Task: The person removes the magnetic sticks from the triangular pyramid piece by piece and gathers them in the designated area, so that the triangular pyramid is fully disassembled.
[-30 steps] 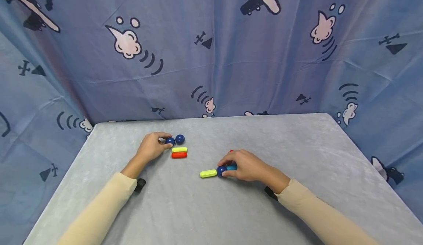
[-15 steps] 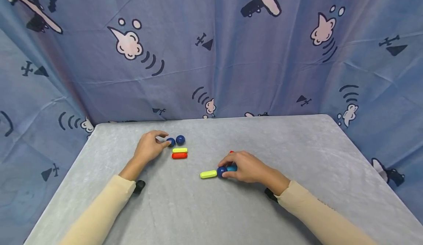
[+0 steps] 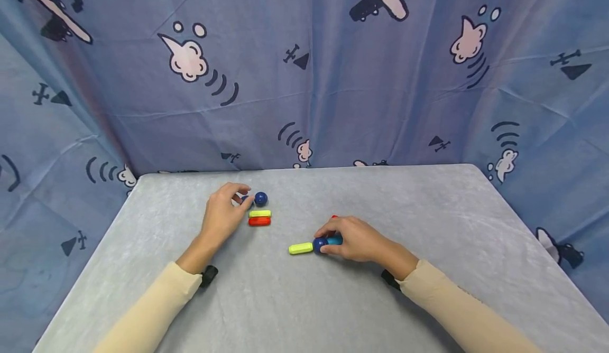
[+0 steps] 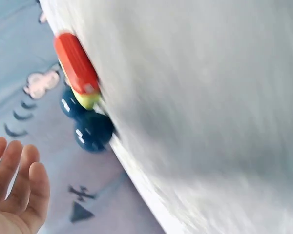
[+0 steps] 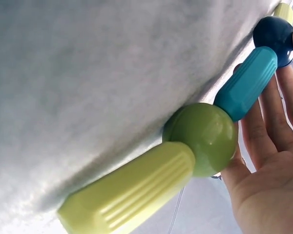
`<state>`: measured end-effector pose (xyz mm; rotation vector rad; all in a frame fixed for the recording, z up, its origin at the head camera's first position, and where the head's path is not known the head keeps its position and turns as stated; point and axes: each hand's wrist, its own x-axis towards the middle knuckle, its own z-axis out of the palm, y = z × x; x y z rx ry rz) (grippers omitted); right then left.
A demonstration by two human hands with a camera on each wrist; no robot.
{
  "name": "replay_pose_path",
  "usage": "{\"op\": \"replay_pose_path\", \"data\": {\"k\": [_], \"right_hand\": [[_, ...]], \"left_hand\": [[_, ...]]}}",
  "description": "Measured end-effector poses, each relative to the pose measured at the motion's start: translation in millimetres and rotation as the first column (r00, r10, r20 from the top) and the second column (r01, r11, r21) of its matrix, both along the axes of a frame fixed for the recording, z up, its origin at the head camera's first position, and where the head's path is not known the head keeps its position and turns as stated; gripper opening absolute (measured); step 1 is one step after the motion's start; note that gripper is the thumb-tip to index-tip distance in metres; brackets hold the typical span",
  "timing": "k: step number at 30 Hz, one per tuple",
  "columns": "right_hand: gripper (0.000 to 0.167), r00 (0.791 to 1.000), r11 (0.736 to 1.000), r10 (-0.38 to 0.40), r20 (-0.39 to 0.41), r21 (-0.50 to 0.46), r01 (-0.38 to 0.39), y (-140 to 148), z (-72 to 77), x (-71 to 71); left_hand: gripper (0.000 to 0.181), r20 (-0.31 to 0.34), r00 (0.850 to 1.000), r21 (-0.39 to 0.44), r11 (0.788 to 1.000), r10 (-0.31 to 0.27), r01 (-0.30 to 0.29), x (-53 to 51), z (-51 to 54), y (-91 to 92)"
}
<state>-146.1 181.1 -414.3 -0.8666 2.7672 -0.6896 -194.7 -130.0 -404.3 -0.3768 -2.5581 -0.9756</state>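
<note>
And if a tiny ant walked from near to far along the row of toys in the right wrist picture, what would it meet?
Pale yellow ridged plastic stick → olive-green plastic ball → turquoise ridged plastic stick → shiny dark blue ball → another yellow plastic stick.

red piece [image 3: 335,216] mostly hidden, yellow stick [image 5: 132,191] cropped

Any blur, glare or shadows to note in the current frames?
Head: soft shadow beside the right sleeve; left wrist: tabletop streaked with blur, small highlights on the blue balls; right wrist: glint on the green ball, tabletop washed out at lower left.
</note>
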Motion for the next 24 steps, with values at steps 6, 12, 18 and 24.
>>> {"op": "replay_pose_path", "data": {"k": [6,12,18,24], "right_hand": [[0.027,1.0,1.0,0.006,-0.008,-0.004,-0.006,0,-0.1,0.0],[0.027,1.0,1.0,0.01,-0.021,-0.019,-0.011,-1,-0.4,0.3],[0.028,0.999,0.999,0.021,-0.029,-0.043,-0.023,-1,0.0,1.3],[0.027,0.999,0.998,0.025,-0.03,-0.058,-0.027,0,-1.1,1.6]], "left_hand": [[0.018,-0.081,0.988,-0.008,0.991,-0.131,0.13,20.9,0.6,25.1],[0.016,0.018,0.95,-0.093,0.945,-0.313,0.313,37.1,-4.2,46.9],[0.019,0.163,0.892,-0.107,0.891,-0.421,0.441,47.2,-14.0,59.0],[0.02,0.202,0.865,-0.169,0.854,-0.459,0.493,50.3,-23.2,65.8]]}}
